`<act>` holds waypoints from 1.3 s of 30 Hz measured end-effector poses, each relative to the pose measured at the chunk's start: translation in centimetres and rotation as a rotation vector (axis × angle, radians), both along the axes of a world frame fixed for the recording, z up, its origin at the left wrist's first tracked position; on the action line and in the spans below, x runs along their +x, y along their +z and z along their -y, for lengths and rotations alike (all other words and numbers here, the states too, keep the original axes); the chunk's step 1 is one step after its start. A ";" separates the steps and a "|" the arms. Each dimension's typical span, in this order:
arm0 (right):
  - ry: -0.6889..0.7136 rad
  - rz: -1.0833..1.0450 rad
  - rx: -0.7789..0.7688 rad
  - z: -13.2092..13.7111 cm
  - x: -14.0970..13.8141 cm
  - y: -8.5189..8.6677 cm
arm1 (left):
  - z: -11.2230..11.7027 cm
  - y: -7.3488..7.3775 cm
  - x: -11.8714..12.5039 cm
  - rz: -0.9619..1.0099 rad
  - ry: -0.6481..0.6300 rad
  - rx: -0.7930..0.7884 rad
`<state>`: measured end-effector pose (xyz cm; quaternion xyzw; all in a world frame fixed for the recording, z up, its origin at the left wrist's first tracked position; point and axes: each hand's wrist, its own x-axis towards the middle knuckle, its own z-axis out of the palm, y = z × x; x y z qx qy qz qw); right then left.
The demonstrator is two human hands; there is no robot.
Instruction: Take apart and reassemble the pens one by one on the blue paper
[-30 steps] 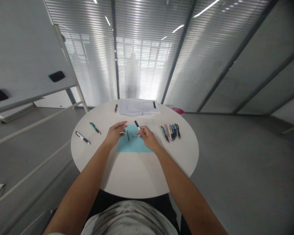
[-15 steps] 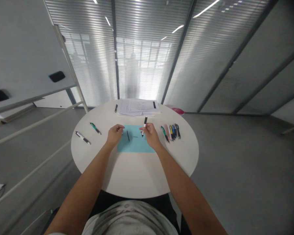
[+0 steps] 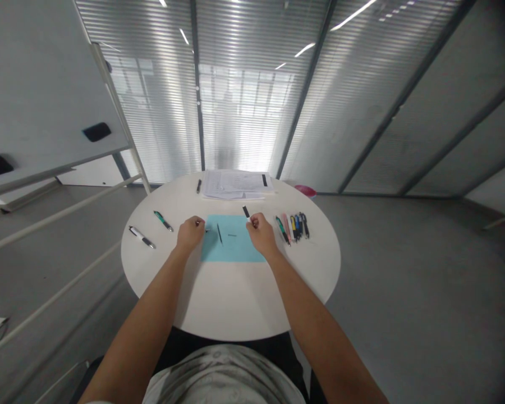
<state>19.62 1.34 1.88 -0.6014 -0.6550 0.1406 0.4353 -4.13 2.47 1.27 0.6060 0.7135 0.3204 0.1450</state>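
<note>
Left hand (image 3: pixel 190 234): fingers curled inward, not spread, the fingertips at the left edge of a blue sheet (image 3: pixel 231 249). A small dark item (image 3: pixel 207 230) lies at those fingertips; it is too small to name, and whether it is held cannot be told.

Right hand (image 3: pixel 261 235): thumb and fingers drawn close in a pinch, at the sheet's right edge. The black end of a pen (image 3: pixel 246 211) shows just beyond the fingertips; the rest is hidden by the hand, and the grip cannot be confirmed.

Hands: apart, the sheet between them. Forearms: reaching in from the lower corners of the view, angled toward each other, wrists bent slightly.

Pen: above the sheet's far right corner, long axis tilted, black end pointing away from the person and slightly left.

Also on the round table (image 3: pixel 231 300): a thin dark pen (image 3: pixel 219 233) on the sheet, lying lengthwise; two pens (image 3: pixel 163 221) left of the left hand; a row of colored pens (image 3: pixel 292 228) right of the right hand; papers (image 3: pixel 235 184) at the far edge, with a single pen (image 3: pixel 199 186) beside them.
</note>
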 end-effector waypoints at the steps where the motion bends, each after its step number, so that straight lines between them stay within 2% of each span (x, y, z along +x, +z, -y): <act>1: -0.001 0.022 -0.010 0.1 0.0 0.0 | -0.1 0.0 -0.1 -0.002 0.011 -0.004; 8: 0.006 0.136 -0.054 0.4 0.2 0.2 | -0.1 -0.1 -0.3 -0.050 0.022 0.001; 12: 0.037 0.174 -0.050 0.3 0.1 0.0 | 0.1 0.0 0.0 -0.134 -0.032 -0.007; 20: 0.034 0.207 -0.072 0.3 0.0 -0.1 | 2.0 0.6 3.5 -0.408 -0.210 0.050; 24: 0.033 0.221 -0.081 0.2 0.0 -0.1 | 2.7 0.7 4.7 -0.454 -0.273 0.019; 32: 0.050 0.218 -0.098 0.3 -0.1 -0.1 | 2.9 0.9 4.9 -0.460 -0.273 -0.033; 39: 0.041 0.250 -0.116 0.4 -0.2 0.2 | 4.0 1.7 6.3 -0.478 -0.159 -0.103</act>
